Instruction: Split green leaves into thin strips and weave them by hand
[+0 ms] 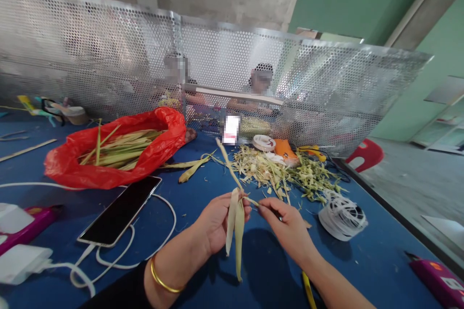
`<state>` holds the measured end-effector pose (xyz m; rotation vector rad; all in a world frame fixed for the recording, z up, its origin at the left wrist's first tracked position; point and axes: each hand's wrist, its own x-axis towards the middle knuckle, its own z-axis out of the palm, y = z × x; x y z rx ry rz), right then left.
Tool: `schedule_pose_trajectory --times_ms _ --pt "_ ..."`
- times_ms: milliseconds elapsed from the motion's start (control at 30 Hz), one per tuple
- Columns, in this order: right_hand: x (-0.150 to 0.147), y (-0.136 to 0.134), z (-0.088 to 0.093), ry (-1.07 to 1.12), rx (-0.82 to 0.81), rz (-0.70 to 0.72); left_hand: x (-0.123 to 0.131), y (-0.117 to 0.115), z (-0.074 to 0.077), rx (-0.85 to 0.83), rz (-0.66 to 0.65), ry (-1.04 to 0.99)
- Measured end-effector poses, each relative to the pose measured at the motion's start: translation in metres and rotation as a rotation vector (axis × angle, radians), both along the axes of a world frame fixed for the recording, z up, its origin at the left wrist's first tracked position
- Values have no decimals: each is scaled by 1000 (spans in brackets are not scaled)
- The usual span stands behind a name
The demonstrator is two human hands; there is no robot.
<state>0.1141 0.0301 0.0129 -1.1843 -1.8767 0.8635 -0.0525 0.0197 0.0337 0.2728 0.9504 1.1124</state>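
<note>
My left hand (217,219) is closed around folded pale yellow-green leaf strips (235,224) that hang down over the blue table (203,270). A gold bangle sits on that wrist. My right hand (286,224) pinches the thin end of a strip next to the left hand's fingers. One long strip (228,164) rises from my grip toward the back of the table. Both hands are held just above the table near its front edge.
A red plastic bag (108,154) of green leaves lies back left. A pile of leaf scraps (286,171) lies behind my hands. A phone (121,210) with white cable lies left; a white string spool (342,217) right. Two people sit behind a perforated metal screen (232,77).
</note>
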Motion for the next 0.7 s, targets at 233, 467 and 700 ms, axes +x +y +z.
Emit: schedule_pose_trajectory --times_ms 233,467,700 --pt "3 -1 11 78 92 -78 13 -13 -5 69 -134 162" --pt "6 -1 19 -2 76 333 20 -21 -14 99 -396 325" --pt "-1 -7 17 150 -144 146 14 -23 -4 184 -505 259"
